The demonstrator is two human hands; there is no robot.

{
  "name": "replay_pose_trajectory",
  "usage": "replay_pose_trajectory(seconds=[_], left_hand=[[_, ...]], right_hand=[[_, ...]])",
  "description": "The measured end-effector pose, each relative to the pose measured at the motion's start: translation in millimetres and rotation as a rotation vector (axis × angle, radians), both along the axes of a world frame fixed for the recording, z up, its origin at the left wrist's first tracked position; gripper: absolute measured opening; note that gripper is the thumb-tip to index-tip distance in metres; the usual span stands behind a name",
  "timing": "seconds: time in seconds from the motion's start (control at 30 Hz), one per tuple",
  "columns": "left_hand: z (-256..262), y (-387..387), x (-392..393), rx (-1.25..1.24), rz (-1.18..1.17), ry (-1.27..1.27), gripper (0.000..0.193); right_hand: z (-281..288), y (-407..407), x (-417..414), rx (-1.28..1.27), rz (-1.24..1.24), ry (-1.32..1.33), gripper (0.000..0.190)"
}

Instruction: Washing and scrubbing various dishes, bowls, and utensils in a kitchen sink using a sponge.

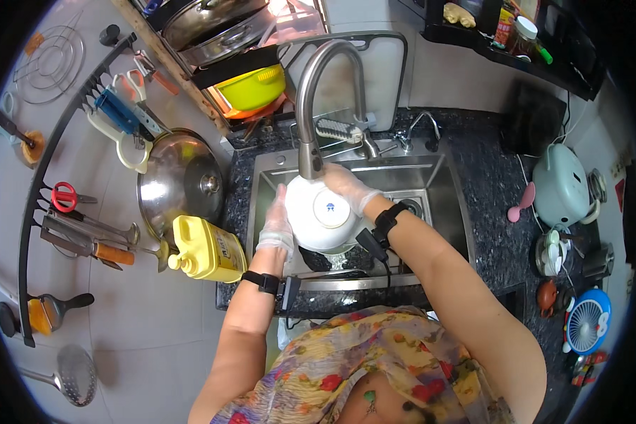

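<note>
Over the stainless steel sink [448, 212], a white ceramic bowl [318, 217] is turned with its foot ring and a blue mark facing the camera. My left hand [277, 220], in a clear plastic glove, presses against the bowl's left side. At its upper right rim, my right hand [344, 185], also gloved, grips the bowl. The head of the pull-down faucet [311, 159] is right above the bowl's top edge. Part of a dark pan and some water show below the bowl; what lies directly under it is hidden.
A yellow detergent jug [206, 252] stands left of the sink. Behind the faucet are a scrub brush [339, 130] and a cutting board [387, 79]. A small tap [424, 124] is at the back right. A pot lid [183, 185] and utensils hang on the left wall. A mint-green rice cooker [562, 185] stands right.
</note>
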State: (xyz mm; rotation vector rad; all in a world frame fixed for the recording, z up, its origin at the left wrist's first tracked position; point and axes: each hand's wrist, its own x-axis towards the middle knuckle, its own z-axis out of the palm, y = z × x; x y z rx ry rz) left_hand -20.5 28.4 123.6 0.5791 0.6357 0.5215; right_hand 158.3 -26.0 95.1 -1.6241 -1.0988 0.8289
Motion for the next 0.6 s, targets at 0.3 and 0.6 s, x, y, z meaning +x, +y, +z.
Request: replay_pose_trajectory(seconds=[0.3, 0.6], left_hand=[[-28, 21, -25, -0.217, 0.119, -0.079, 0.056], [-55, -2, -6, 0.755, 0.291, 0.396, 0.055]], right_hand=[[-60, -12, -13, 0.099, -0.112, 1.319, 0.052], [-52, -3, -17, -0.154, -0.483, 1.004, 0.050]])
